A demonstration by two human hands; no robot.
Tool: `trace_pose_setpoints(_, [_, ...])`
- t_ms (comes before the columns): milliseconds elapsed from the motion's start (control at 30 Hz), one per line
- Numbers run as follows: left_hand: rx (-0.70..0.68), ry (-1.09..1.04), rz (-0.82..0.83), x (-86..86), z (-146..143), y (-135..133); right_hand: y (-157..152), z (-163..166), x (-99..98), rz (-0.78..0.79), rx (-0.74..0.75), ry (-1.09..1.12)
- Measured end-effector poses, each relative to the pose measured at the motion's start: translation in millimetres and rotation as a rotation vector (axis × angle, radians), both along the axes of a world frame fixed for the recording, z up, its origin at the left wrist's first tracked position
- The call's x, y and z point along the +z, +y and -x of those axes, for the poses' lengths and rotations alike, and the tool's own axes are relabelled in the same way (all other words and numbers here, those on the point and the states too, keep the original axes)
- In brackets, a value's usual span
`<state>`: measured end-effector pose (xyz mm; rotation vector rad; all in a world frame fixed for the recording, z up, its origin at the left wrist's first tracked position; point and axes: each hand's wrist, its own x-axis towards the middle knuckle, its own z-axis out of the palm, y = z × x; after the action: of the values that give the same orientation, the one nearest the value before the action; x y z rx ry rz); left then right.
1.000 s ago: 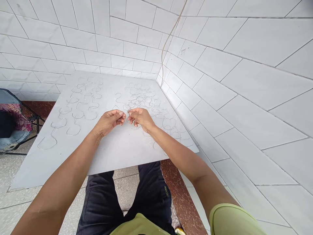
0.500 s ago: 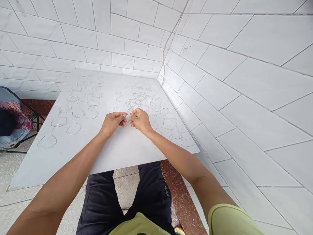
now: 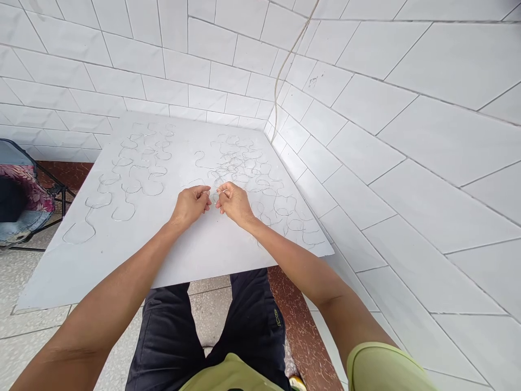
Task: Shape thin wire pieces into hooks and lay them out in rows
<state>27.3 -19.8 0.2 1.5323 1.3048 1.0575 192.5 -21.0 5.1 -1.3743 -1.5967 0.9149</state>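
My left hand (image 3: pixel 190 206) and my right hand (image 3: pixel 235 203) are close together over the middle of a grey-white board (image 3: pixel 122 258). Thumb and fingertips are pinched on both sides, around a thin bent wire (image 3: pixel 215 202) that barely shows in the small gap. On the board beyond my right hand lies a loose, tangled spread of curved wires (image 3: pixel 244 163). To the left, several S-shaped wire hooks (image 3: pixel 152 194) are laid out in rough rows. One more S-shaped wire (image 3: pixel 199 158) lies alone between the two groups.
White tiled walls (image 3: pixel 407 136) meet at the board's far right corner, where a thin cable (image 3: pixel 277 92) hangs. A folding chair (image 3: pixel 30 222) with a dark item on it stands at the left. My legs (image 3: pixel 171 331) are under the board's near edge.
The view has shifted slightly. My hands stay nearly in place, with the left fingers drawn a little away from the right ones.
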Motion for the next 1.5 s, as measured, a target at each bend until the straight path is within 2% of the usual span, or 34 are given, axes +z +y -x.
trace_pose_setpoints(200, [0.027,0.119,-0.119,-8.6,0.1,0.4,-2.1,4.1,-3.4,-0.011,0.008,0.028])
trace_pose_setpoints(333, [0.021,0.135,-0.099,-8.5,1.4,0.7,-2.9,5.9,-0.6,-0.015,0.017,0.037])
trace_pose_setpoints(633, [-0.026,0.108,-0.075,-4.6,0.7,1.0,-6.7,4.7,5.2,0.087,0.077,0.118])
trace_pose_setpoints(800, [-0.044,0.097,-0.085,-4.0,0.7,-0.1,-5.6,-1.1,1.4,0.079,0.078,0.147])
trace_pose_setpoints(933, [-0.07,0.183,-0.091,-7.2,1.0,-0.4,-3.9,-6.3,-4.6,-0.051,0.041,-0.029])
trace_pose_setpoints(1100, [-0.119,0.266,-0.079,-10.8,0.4,-1.0,0.1,-8.9,-5.0,-0.313,0.063,-0.478])
trace_pose_setpoints(1200, [-0.108,0.301,-0.067,-10.9,0.1,-0.8,1.2,-8.6,-3.4,-0.358,0.081,-0.593])
trace_pose_setpoints(1333, [-0.057,0.302,-0.097,-7.5,0.8,0.2,-2.0,-8.9,-0.1,-0.245,0.136,-0.35])
trace_pose_setpoints(1500, [-0.119,0.042,0.026,2.2,3.0,-0.7,0.5,-16.9,8.0,-0.045,0.066,0.033])
